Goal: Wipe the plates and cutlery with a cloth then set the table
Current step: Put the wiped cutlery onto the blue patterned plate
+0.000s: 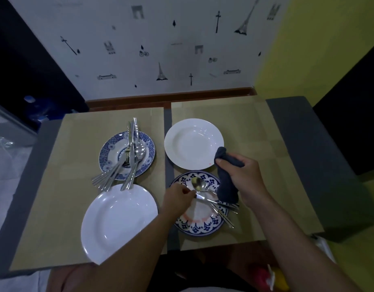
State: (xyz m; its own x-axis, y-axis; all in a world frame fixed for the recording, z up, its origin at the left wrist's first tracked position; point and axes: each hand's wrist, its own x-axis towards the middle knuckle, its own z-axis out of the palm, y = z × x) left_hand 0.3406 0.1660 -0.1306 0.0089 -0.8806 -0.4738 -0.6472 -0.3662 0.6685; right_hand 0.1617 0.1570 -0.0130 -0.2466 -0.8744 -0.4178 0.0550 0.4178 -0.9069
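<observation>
My left hand (177,200) pinches the handle of a spoon (198,184) over the blue-patterned plate (199,228) at the near right, where a few more pieces of cutlery (223,209) lie. My right hand (243,173) grips a dark grey cloth (227,186) just right of that plate. A white plate (193,144) sits behind it. A large white plate (116,222) is at the near left. Behind it a blue-rimmed plate (107,148) carries a pile of forks, knives and spoons (129,157).
Two tan mats (72,186) cover a grey table (304,131). A patterned wall stands behind. A clear container (7,131) sits left of the table. Something red and yellow (272,279) lies by my right forearm.
</observation>
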